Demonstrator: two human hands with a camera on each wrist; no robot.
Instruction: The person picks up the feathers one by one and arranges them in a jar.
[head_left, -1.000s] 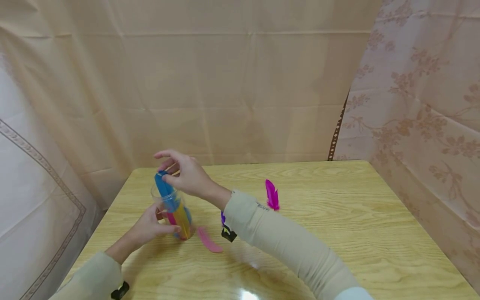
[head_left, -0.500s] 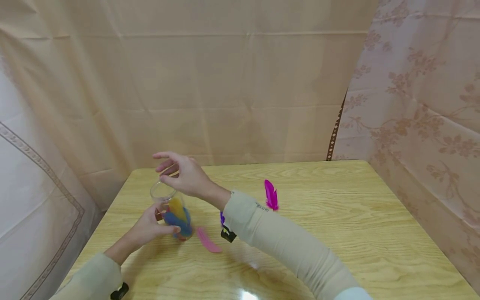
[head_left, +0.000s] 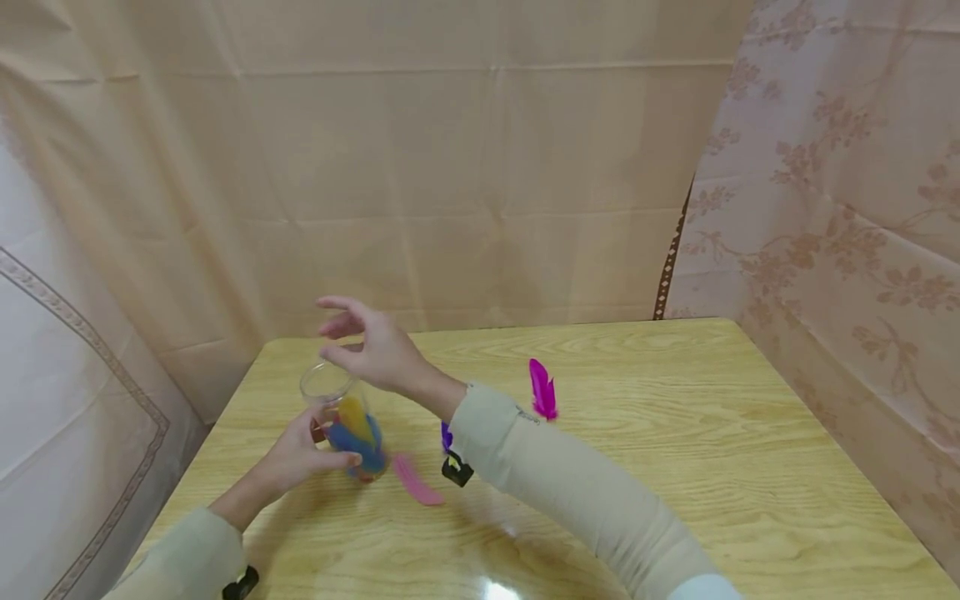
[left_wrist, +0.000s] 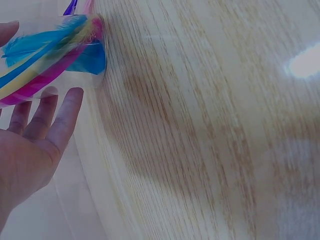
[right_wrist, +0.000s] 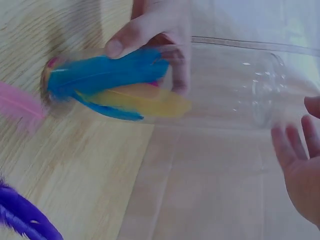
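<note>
My left hand [head_left: 288, 460] grips a tall clear plastic jar [right_wrist: 220, 75] near the table's left side, thumb on one side and fingers on the other. Inside lie blue feathers [right_wrist: 110, 75], a yellow feather [right_wrist: 145, 102] and a magenta feather [left_wrist: 45, 82], bunched toward the bottom. Just above the jar's open rim hovers my right hand [head_left: 378, 354], fingers loosely bent, holding nothing. A pink feather [head_left: 416, 481] rests on the table beside the jar's base. Partly hidden by the right sleeve is a purple feather [head_left: 446, 436].
Farther right on the wooden table [head_left: 675, 467] lies another magenta feather [head_left: 542, 390]. A beige curtain [head_left: 465, 183] hangs behind the table's back edge, with a flowered cloth [head_left: 847, 208] on the right and a white cloth [head_left: 67, 358] on the left.
The blue feather that my right hand held at the rim has dropped into the jar. That hand has since lifted slightly rightward. My left hand keeps its grip on the jar.
</note>
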